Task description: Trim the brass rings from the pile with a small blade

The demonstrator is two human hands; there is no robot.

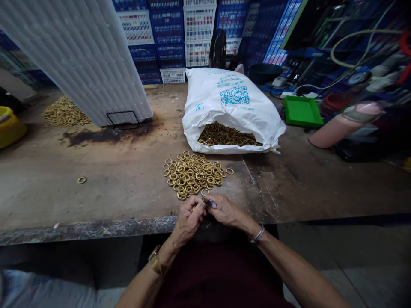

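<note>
My left hand [189, 217] is closed at the table's front edge, with thumb and fingers pinching a brass-coloured ring [194, 208]. Right beside it, my right hand [227, 210] is closed around a small dark tool with a pale, shiny part [212, 204]; its exact kind is too small to make out. The tool's tip meets the fingers of my left hand. Just beyond both hands lies a loose pile of brass-coloured rings [194, 174]. Behind the pile, a white woven sack [215, 96] lies on its side, its mouth facing me and full of more rings.
One ring [81, 180] lies alone on the worn wooden table [41, 179]. A tall white ribbed panel stack [93, 55] stands at left, near another ring pile [66, 112]. At right are a green tray [302, 112] and a pink bottle [343, 126]. Crates [167, 25] line the back.
</note>
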